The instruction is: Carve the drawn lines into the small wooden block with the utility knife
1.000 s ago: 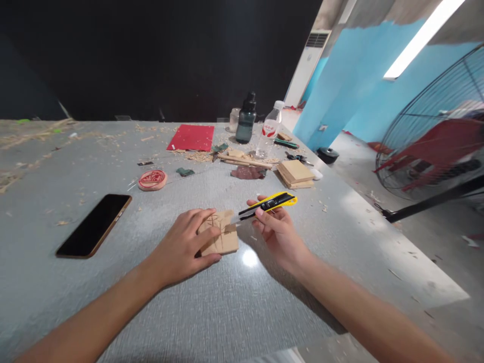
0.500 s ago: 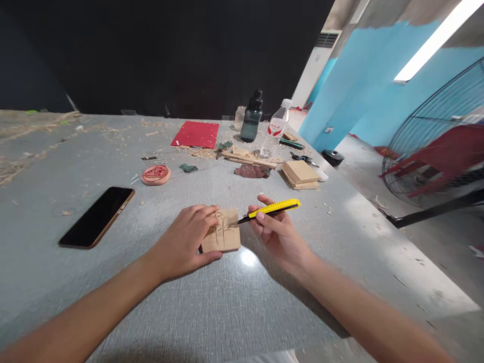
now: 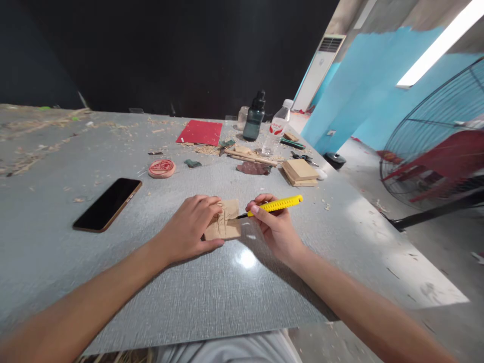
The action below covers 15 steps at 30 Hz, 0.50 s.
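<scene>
A small square wooden block (image 3: 228, 228) with carved lines on its face lies flat on the grey table (image 3: 181, 307). My left hand (image 3: 196, 224) grips it from the left, fingers over its top and thumb along the near edge, covering its left part. Between the thumb and fingers of my right hand (image 3: 275, 224) is a yellow utility knife (image 3: 282, 203). Its dark blade points left, and the tip is at the block's right side; whether it touches the wood I cannot tell.
A phone (image 3: 108, 205) and a round red carved stamp (image 3: 162, 168) lie to the left. Further back are a red sheet (image 3: 200, 132), a dark bottle (image 3: 254, 117), a clear bottle (image 3: 276, 128), wood shavings and stacked wooden squares (image 3: 300, 171). A fan (image 3: 434, 136) stands right.
The camera view has tilted, bringing the table's near edge into sight. The knife has rolled slightly in my right hand, and its tip sits by the block's right side. My left hand keeps its grip.
</scene>
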### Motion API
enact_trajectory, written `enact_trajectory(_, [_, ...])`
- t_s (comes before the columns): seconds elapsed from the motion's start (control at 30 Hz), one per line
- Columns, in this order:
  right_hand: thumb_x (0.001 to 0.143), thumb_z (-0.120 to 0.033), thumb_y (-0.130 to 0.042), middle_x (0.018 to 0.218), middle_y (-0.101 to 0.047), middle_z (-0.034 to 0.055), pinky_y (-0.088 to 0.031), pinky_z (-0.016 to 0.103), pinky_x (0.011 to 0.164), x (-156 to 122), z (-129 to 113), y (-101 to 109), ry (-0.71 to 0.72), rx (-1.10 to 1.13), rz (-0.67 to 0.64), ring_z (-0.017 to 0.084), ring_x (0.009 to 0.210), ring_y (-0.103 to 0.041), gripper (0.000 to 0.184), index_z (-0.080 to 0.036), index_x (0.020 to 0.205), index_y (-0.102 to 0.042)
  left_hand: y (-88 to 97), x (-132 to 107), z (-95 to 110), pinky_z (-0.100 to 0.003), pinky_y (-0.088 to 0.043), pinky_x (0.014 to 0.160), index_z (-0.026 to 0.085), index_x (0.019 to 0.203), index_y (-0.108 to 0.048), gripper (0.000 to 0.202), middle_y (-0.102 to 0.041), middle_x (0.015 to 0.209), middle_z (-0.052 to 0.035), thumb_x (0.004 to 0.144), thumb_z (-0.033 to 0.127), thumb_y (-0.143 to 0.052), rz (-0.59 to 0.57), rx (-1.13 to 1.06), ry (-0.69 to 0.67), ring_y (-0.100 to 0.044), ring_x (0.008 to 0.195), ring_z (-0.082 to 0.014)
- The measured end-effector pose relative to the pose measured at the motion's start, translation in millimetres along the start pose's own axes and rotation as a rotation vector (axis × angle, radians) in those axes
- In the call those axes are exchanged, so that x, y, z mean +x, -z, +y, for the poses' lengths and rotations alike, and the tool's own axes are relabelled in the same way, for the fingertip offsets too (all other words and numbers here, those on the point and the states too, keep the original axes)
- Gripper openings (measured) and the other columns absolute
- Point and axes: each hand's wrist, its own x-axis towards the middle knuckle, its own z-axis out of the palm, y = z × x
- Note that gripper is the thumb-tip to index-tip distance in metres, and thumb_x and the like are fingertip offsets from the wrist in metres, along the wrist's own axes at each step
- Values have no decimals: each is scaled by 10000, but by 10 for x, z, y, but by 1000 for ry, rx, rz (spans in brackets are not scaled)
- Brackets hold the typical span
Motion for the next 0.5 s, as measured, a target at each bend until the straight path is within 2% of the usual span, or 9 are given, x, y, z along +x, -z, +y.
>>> enact_trajectory(0.3, [708, -304, -1008, 899, -770, -14, -532, 304, 830, -15, 71, -32, 6, -39, -33, 151, 862, -676, 293, -260, 852, -756, -5, -1, 8, -513, -468, 1075, 173, 1344, -554, 656, -620, 1483, -174, 938, 653, -740, 21, 46, -17, -575, 1306, -357])
enact_trajectory(0.5, [683, -287, -1011, 822, -731, -14, -503, 284, 757, 13, 59, 7, 35, -58, 65, 142, 807, -647, 267, -245, 789, -769, -18, 5, 18, -511, -473, 1069, 184, 1327, -533, 641, -622, 1474, -170, 929, 630, -764, 28, 66, -17, -577, 1304, -357])
